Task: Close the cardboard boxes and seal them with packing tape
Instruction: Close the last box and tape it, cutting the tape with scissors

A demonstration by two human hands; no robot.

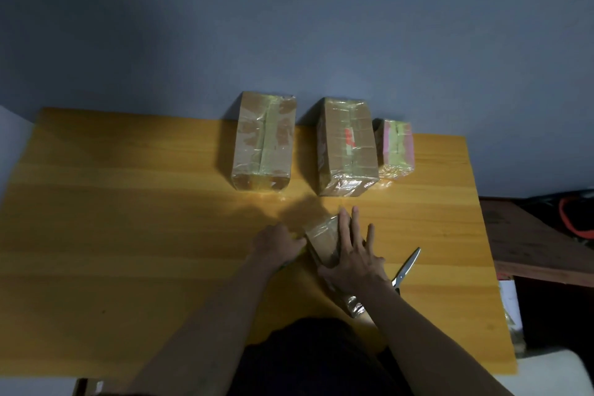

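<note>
Where the yellow wooden table [128,235] nears the person, a small brown box [323,243] lies wrapped in shiny clear tape, its top creased and glossy. Right hand [352,254] lies flat on it, fingers straight and spread; left hand [279,244] touches its left edge, fingers curled, though the grip is unclear. Scissors [406,268] lie just right of the box. Three taped boxes [263,141] [348,146] [397,148] stand by the blue wall.
</note>
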